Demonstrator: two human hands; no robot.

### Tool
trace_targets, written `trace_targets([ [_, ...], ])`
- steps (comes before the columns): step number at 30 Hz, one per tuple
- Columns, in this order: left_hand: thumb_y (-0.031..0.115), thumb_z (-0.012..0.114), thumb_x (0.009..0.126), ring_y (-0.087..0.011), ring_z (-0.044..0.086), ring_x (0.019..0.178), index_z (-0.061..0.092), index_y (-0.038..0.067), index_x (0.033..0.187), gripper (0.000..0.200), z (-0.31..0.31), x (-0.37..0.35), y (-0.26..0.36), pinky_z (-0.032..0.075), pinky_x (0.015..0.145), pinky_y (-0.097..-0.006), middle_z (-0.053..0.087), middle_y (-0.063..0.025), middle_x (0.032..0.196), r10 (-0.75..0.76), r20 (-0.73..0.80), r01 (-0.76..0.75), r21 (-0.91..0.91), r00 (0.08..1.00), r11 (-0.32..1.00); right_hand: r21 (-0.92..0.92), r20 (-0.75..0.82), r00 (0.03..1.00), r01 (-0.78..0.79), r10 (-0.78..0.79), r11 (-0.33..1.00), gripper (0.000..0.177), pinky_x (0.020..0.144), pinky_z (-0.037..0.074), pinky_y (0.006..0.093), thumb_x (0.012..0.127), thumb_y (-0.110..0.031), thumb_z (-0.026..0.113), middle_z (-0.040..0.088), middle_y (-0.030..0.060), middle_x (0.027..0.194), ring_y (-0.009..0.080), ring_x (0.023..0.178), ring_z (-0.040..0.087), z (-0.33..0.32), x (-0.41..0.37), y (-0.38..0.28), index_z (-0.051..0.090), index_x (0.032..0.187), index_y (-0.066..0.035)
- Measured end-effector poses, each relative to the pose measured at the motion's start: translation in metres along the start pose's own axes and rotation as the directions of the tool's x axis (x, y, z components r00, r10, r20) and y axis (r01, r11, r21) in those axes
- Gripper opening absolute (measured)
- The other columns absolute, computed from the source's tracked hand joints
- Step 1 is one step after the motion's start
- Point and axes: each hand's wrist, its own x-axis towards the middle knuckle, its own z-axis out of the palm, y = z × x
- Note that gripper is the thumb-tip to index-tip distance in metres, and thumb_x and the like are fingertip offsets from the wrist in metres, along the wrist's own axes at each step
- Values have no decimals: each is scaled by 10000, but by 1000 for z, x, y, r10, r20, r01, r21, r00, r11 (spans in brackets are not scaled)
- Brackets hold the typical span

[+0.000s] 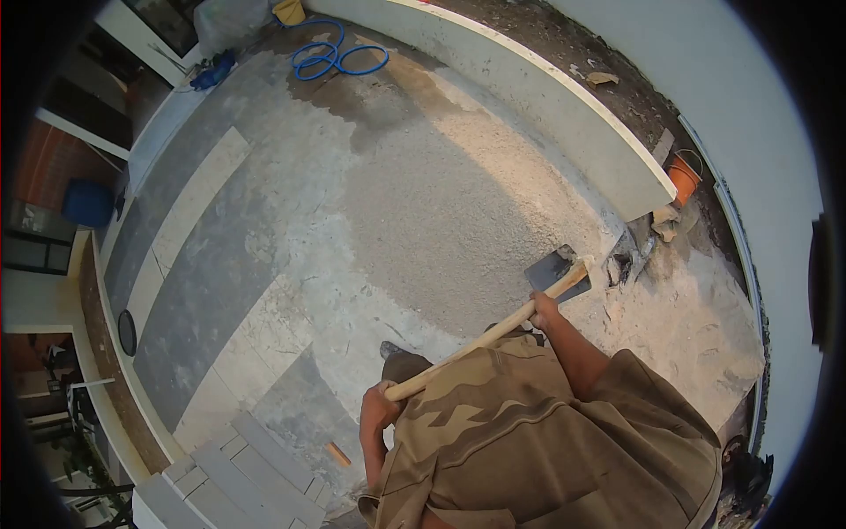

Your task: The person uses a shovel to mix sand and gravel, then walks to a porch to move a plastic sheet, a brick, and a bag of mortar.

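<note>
At shovel [489, 333] handle end, left hand [379, 411] grips; right hand [544, 310] grips nearer blade, seemingly.

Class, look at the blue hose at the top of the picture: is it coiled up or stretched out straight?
Coiled: the blue hose lies in overlapping loops on the floor.

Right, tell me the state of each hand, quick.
Left hand: closed around the end of the wooden shovel handle.
Right hand: closed on the same handle, close to the metal blade.
</note>
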Motion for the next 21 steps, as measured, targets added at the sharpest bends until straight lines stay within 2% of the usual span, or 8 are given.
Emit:
trace_targets([
  [3,97,729,670,-288,661,785,659,26,926,275,-93,32,-5,497,714,-349,671,-184,829,106,57,-112,126,993,986,144,-40,999,-24,30,989,393,759,532,443,823,-4,560,435,181,986,311,851,537,51,-84,17,359,1152,75],
  [7,103,777,623,-214,627,704,660,19,893,306,-204,99,15,486,673,-328,669,-123,771,146,237,-209,267,961,941,257,15,1000,-11,7,966,423,732,529,461,851,-55,567,451,203,1020,349,840,561,90,-100,67,348,1173,111],
  [9,93,763,638,-248,644,728,656,14,898,292,-240,129,41,489,681,-337,671,-146,788,150,301,-258,362,942,896,324,-42,997,-52,69,945,428,747,522,470,840,-68,579,460,195,1016,347,853,559,110,-109,83,363,1169,100],
  [12,90,755,648,-258,649,734,655,11,895,278,-268,182,59,490,683,-340,670,-158,789,177,379,-345,438,908,830,465,-162,969,-92,187,880,448,705,529,473,801,-41,580,464,202,1009,349,830,567,142,-108,106,371,1174,92],
  [15,96,753,656,-251,645,725,653,11,889,267,-280,227,77,488,681,-337,668,-158,781,211,403,-390,435,890,812,490,-333,932,40,144,871,391,658,508,460,790,-20,567,462,180,914,318,752,557,183,-97,113,386,1122,77],
  [16,94,753,657,-249,644,725,652,9,892,270,-287,240,82,488,682,-337,667,-158,781,188,416,-377,439,890,815,515,-323,940,75,112,854,349,558,492,430,762,-8,562,460,171,855,289,627,535,193,-98,111,396,1061,62],
  [18,133,745,679,-283,647,747,651,18,914,278,-298,259,85,492,695,-352,667,-165,804,162,449,-369,424,879,827,568,-368,926,155,80,809,287,526,481,415,755,-8,560,459,149,791,262,576,516,209,-102,98,413,997,38],
  [21,190,725,712,-330,645,783,653,34,925,274,-286,307,104,494,705,-373,665,-178,840,225,638,-596,453,736,663,587,-367,924,320,-108,743,194,470,462,383,759,-12,556,454,102,681,216,519,501,212,-107,35,431,907,-10],
])
